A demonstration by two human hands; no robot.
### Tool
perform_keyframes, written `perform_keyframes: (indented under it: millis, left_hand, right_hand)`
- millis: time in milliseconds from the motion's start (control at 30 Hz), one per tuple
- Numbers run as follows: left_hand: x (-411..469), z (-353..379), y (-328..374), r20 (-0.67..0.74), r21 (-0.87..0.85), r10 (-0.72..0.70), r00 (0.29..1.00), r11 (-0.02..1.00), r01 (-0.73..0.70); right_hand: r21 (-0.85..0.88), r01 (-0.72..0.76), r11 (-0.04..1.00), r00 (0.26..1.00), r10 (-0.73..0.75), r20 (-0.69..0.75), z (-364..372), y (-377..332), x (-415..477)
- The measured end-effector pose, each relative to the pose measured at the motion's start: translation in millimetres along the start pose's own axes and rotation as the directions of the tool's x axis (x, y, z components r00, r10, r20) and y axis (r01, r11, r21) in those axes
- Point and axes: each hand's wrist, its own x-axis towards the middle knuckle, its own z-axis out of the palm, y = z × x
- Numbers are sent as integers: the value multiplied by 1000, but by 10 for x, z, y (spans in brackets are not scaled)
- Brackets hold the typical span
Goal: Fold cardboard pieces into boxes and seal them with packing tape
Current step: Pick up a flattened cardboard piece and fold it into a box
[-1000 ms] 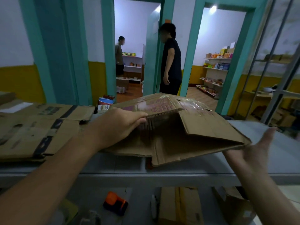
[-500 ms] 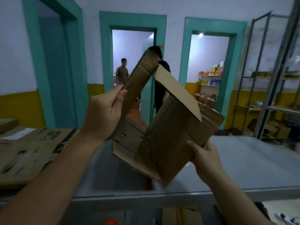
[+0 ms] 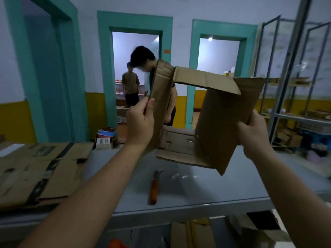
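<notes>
A second ago the cardboard piece (image 3: 220, 122) lay collapsed on the surface (image 3: 232, 185). Now you've lifted it clear and pulled it open into a rough sleeve, so I'd say the flaps come next, and no tape is on yet. Your left hand (image 3: 141, 122) is raised, fingers clamped on the left wall's edge. Your right hand (image 3: 254, 135) grips the right wall, fingers curled behind it.

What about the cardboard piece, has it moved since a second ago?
Yes. The cardboard piece lay on the grey table; now the left hand and right hand hold it up, clear of the tabletop, opened out.
</notes>
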Motion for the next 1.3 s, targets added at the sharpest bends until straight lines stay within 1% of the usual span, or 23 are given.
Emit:
perform_keyframes:
  millis: [167, 267, 367, 500, 600, 667, 733, 767, 800, 833, 867, 900, 933, 967, 1000, 1033, 1067, 1100, 1167, 1200, 1233, 1300]
  left_hand:
    - [-238, 348, -37, 28, -31, -94, 995, 995, 95]
    - [-448, 441, -196, 133, 26, -150, 980, 989, 148]
    - [-694, 468, -313, 254, 46, -234, 938, 972, 230]
    - [-823, 401, -404, 316, 53, -324, 892, 944, 325]
    - [-776, 350, -357, 322, 32, -328, 888, 941, 336]
    - [-710, 338, -299, 345, 16, -313, 885, 945, 328]
    - [-657, 338, -274, 359, 0, -306, 882, 945, 328]
    - [-633, 341, -277, 370, -16, -298, 880, 945, 327]
    - [-612, 348, -257, 378, -29, -278, 883, 950, 311]
    - [-601, 355, -230, 392, -38, -255, 884, 956, 292]
    - [-601, 371, -219, 413, -48, -227, 882, 962, 270]
    - [-609, 381, -202, 438, -58, -199, 877, 967, 249]
    - [-616, 385, -193, 458, -66, -174, 872, 971, 228]
    - [-613, 391, -183, 472, -75, -161, 867, 972, 221]
    - [-616, 399, -185, 478, -80, -164, 863, 970, 228]
    - [-620, 405, -189, 478, -75, -162, 863, 972, 224]
    - [-633, 410, -192, 481, -69, -156, 863, 974, 214]
    - [-641, 407, -196, 483, -64, -149, 863, 977, 205]
    - [-653, 403, -204, 489, -54, -147, 860, 979, 198]
    - [-655, 398, -214, 490, -49, -158, 857, 977, 207]
    - [-650, 394, -221, 486, -39, -169, 857, 976, 215]
    - [-639, 376, -241, 468, -20, -182, 865, 976, 216]
  right_hand:
    - [-92, -13, 996, 1000, 11, -29, -186, 316, 49]
    - [-160, -32, 987, 999, 31, -9, -204, 496, 27]
    - [-212, -45, 976, 997, 56, 47, -176, 673, -42]
    - [-222, -9, 975, 997, 27, 79, -169, 827, -113]
    - [-212, 81, 974, 990, -55, 129, -171, 846, -97]
    - [-154, 84, 984, 988, -62, 141, -168, 820, -62]
    - [-118, 99, 988, 991, -88, 100, -144, 747, -47]
    - [-125, 143, 982, 989, -138, 50, -136, 706, -50]
    - [-171, 221, 960, 974, -226, -11, -132, 659, -48]
    - [-262, 325, 909, 936, -349, -52, -131, 608, -43]
    - [-373, 439, 817, 872, -488, -42, -123, 552, -33]
    - [-470, 538, 700, 803, -596, 32, -100, 472, -29]
    - [-520, 615, 593, 751, -641, 157, -59, 385, -26]
    - [-526, 658, 539, 735, -611, 293, 2, 290, -30]
    - [-525, 654, 545, 755, -514, 407, 74, 199, -61]
    - [-529, 629, 570, 774, -399, 492, 136, 167, -102]
    - [-542, 621, 565, 771, -316, 554, 185, 167, -166]
    - [-554, 650, 520, 745, -294, 598, 225, 210, -243]
    - [-547, 742, 388, 663, -304, 684, 279, 416, -426]
    - [-550, 761, 343, 641, -271, 718, 299, 543, -508]
    - [-573, 756, 317, 644, -206, 737, 312, 666, -562]
    - [-647, 701, 300, 678, 2, 735, 332, 880, -602]
